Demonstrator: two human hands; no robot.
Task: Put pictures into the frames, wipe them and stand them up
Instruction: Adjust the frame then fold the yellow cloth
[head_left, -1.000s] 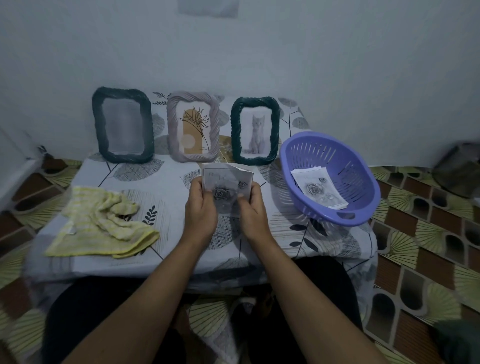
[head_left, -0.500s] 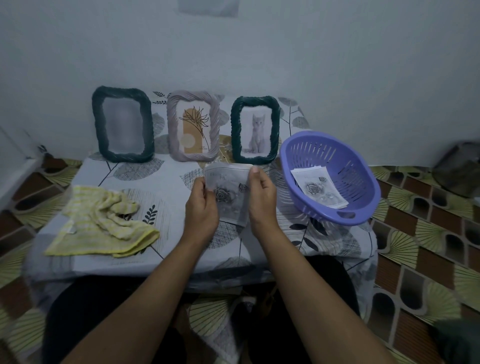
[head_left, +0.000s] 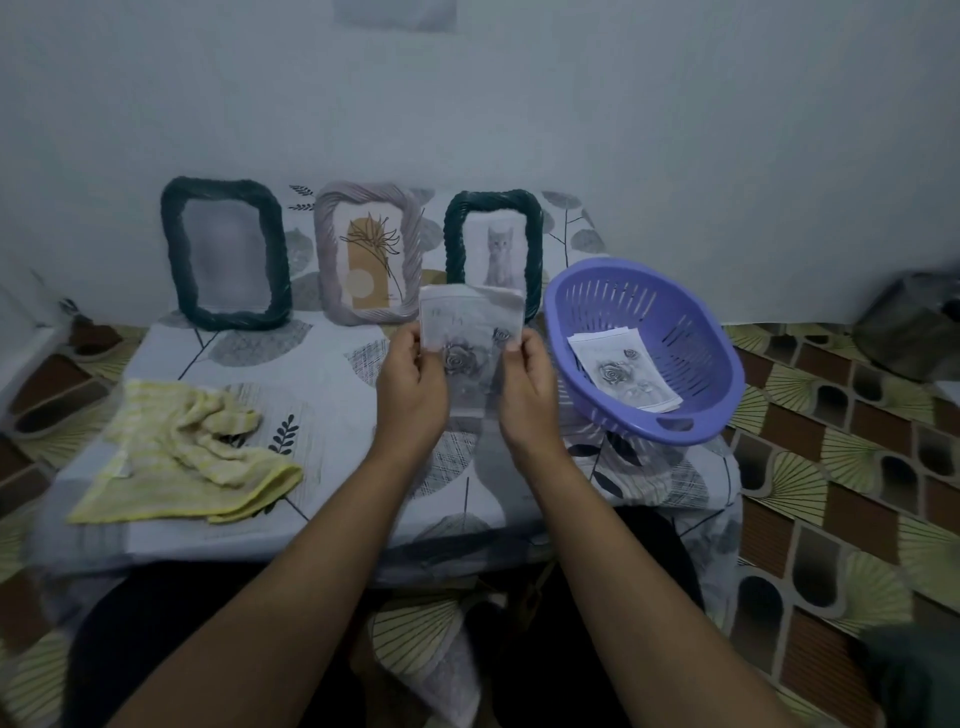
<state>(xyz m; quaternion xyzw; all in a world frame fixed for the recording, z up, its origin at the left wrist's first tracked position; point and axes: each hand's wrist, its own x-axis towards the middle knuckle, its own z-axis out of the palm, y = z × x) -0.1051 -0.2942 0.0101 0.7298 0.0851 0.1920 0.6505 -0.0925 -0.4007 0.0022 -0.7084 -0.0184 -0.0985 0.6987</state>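
Empty green frame (head_left: 226, 254), lilac frame (head_left: 369, 253) with a flower print and kitten frame (head_left: 493, 244), also green, stand along the back edge of the table (head_left: 322, 374). Over the table's middle the rose picture (head_left: 470, 332) — grey, slightly curled — is pinched at its side edges by the left hand (head_left: 413, 389) and right hand (head_left: 530, 389).

Rose pic (head_left: 470, 345), b/w on thin paper, held upright over the counter (head_left: 322, 374), pinched at both side edges by left hand (head_left: 413, 384) & right hand (head_left: 530, 387). 3 twisted-rim frames stand in a row at the back: empty green frame (head_left: 226, 254) (L), grey frame (head_left: 370, 253) w/ flower print (mid), cat frame (head_left: 493, 249), dark green (R). Spare rose prints (head_left: 623, 374) lie flat in purple basket (head_left: 613, 291); yellow cloth (head_left: 192, 457) crumpled front-L.
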